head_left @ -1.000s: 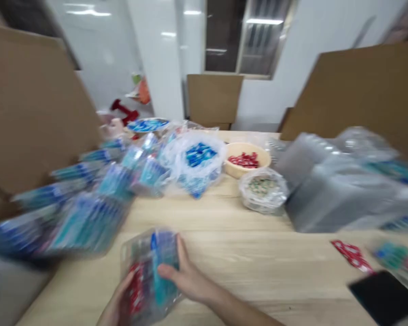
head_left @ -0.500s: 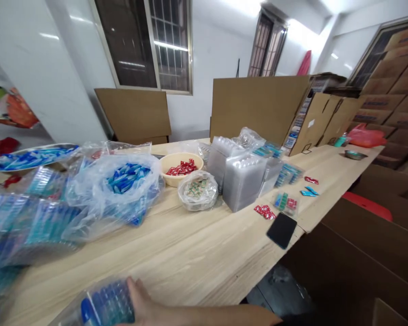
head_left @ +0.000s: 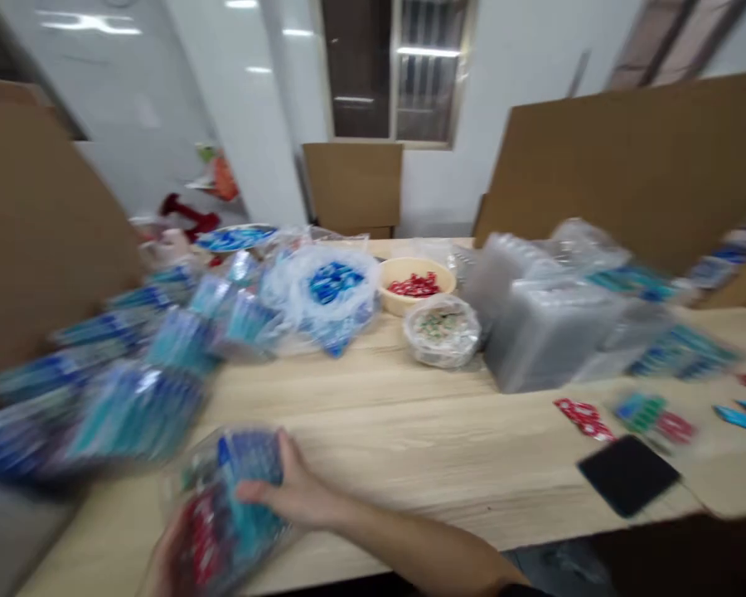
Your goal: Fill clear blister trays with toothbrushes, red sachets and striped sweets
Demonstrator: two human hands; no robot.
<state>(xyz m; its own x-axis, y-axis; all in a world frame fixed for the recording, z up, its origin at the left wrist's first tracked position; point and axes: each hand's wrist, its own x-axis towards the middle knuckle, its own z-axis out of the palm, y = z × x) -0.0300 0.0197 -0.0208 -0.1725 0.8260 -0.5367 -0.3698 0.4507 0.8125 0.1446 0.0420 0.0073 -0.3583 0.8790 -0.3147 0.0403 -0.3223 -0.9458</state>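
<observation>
A clear plastic pack point(head_left: 249, 497) with blue and teal items and red packets inside is held low over the table's front left part. My right hand point(head_left: 292, 489) grips its right side, thumb and fingers apart around it. On the pack's lower left edge is my left hand point(head_left: 171, 551), blurred and partly cut off by the frame's bottom. Filled packs point(head_left: 140, 410) with teal and blue items lie in rows to the left. Behind stands an open plastic bag point(head_left: 336, 286) of blue pieces.
A cream bowl point(head_left: 398, 300) of red packets and a bag-lined bowl point(head_left: 443, 332) stand mid-table. Stacked clear plastic sleeves point(head_left: 547, 332), red packets point(head_left: 584, 419) and a black phone point(head_left: 629, 474) are to the right. Cardboard point(head_left: 37, 215) rises at the left.
The view has swung left, bringing more filled packs into sight. The held pack now shows red packets, and my left hand has come into view on it.
</observation>
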